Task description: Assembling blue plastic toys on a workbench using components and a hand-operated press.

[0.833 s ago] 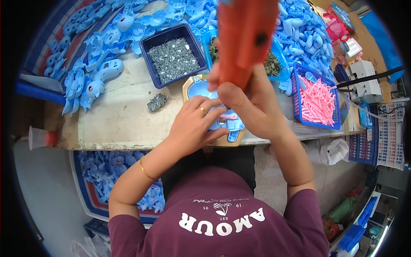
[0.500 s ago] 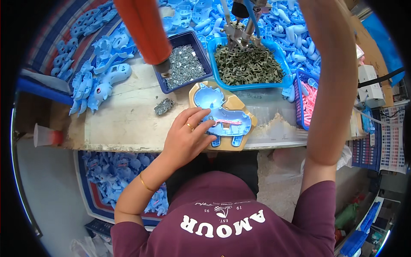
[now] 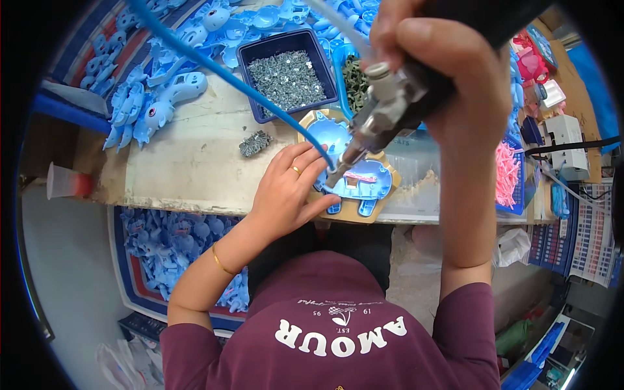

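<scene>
Pale worktable (image 3: pixel 175 169) seen from above, with clock positions read about the tan fixture (image 3: pixel 351 211) and twelve pointing away from the wearer. Far out at nine stands a white-and-red cup (image 3: pixel 65 181); between nine and ten lies a clump of metal pieces (image 3: pixel 255 143). The left hand (image 3: pixel 283 185), at nine, is uncurled, fingers and thumb spread along the near edge of the blue shell (image 3: pixel 383 175), which sits hollow side up within the fixture and carries a pink strip (image 3: pixel 359 177). At eleven rests a navy tray (image 3: pixel 279 43) of small metal parts; at twelve, a partly hidden light-blue tray (image 3: pixel 340 75). Between one and two, the right hand (image 3: pixel 473 81) is clenched round a black tool (image 3: pixel 429 88), its nozzle slanting toward seven over the shell; contact cannot be told. At three is a blue basket (image 3: pixel 520 172). Sound technique probably requires squaring the nozzle to its seat, keeping fingertips clear of it, and pressing the shell evenly into the fixture.
</scene>
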